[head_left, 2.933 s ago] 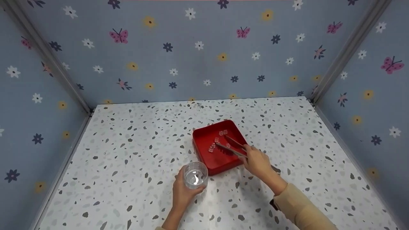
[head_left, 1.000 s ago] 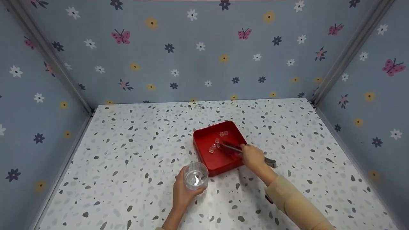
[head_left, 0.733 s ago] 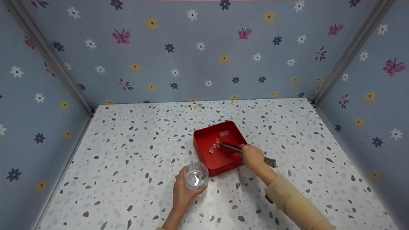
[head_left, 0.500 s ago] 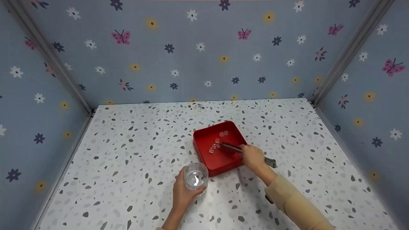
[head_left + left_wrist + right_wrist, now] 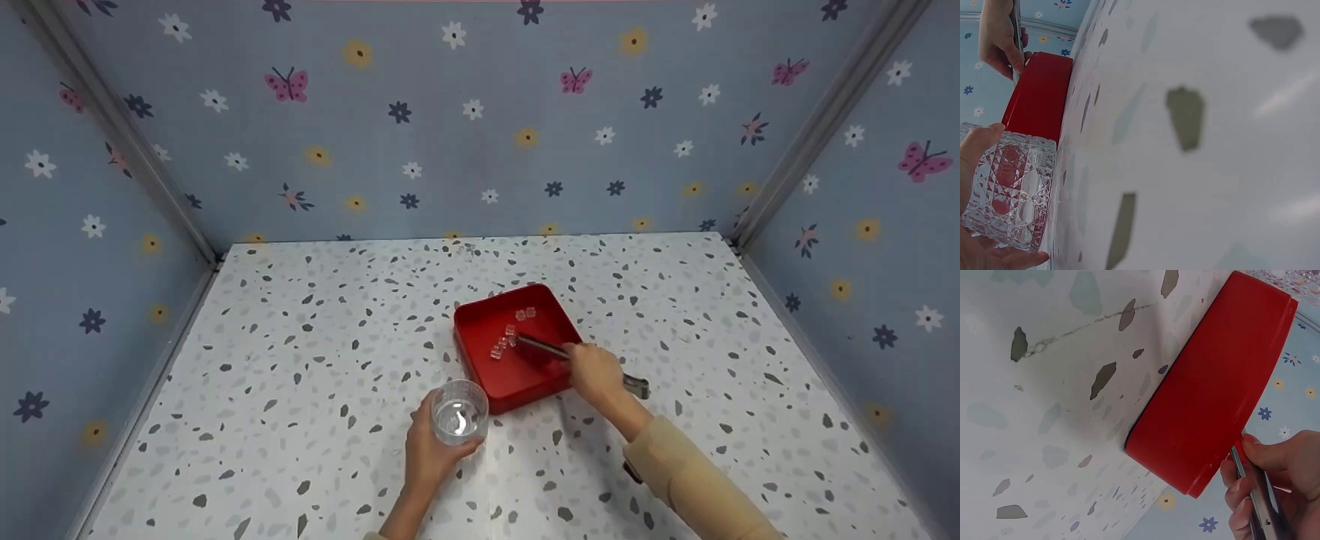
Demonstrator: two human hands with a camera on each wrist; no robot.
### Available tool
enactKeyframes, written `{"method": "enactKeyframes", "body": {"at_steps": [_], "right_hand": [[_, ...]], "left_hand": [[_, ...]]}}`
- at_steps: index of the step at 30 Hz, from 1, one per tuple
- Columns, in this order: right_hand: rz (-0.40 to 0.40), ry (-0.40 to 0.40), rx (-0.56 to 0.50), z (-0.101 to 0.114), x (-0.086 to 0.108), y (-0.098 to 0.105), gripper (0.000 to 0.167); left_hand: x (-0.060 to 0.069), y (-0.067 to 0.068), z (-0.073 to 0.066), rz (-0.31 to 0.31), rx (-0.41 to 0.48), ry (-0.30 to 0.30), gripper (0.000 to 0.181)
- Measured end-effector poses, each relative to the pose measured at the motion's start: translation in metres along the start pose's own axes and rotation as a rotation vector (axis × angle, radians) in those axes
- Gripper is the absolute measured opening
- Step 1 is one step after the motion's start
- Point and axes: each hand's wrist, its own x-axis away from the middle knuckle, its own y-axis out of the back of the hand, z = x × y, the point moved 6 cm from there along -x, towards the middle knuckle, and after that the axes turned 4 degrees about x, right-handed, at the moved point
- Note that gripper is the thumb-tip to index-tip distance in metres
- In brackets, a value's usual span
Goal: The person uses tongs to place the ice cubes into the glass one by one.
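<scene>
My left hand (image 5: 433, 457) holds a clear cut-glass tumbler (image 5: 1013, 188) that stands on the table against the near left corner of a red tray (image 5: 517, 379). Small clear cubes (image 5: 497, 350) lie in the tray, most in a slanting row at its left middle, with a pair farther back. My right hand (image 5: 598, 373) grips metal tongs (image 5: 1264, 500) over the tray's right side. The tongs' arms look pressed together, their tips (image 5: 523, 337) down beside the row of cubes. Whether a cube sits between the tips cannot be made out.
A white speckled table (image 5: 322, 375) lies under everything. Blue flowered panels (image 5: 450, 135) close it in at the back and both sides, with grey metal posts in the corners. The tray's raised walls stand between the tumbler and the cubes.
From spread around the cubes, the tongs' arms have come together, and my right hand has shifted slightly left. A cube formerly apart on the right now seems beside the row. My left hand stays put.
</scene>
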Motion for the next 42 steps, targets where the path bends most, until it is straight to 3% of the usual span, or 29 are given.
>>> {"method": "enactKeyframes", "body": {"at_steps": [16, 22, 42], "right_hand": [[-0.005, -0.024, -0.124, -0.001, 0.008, 0.011, 0.021], [-0.049, -0.003, -0.157, 0.003, 0.014, 0.022, 0.022], [-0.156, 0.129, -0.274, 0.033, 0.036, 0.060, 0.023]], "left_hand": [[0.000, 0.000, 0.000, -0.001, 0.017, -0.017, 0.094], [-0.001, -0.002, 0.001, 0.033, 0.013, -0.002, 0.092], [-0.001, -0.001, 0.001, 0.032, 0.042, -0.002, 0.091]]}}
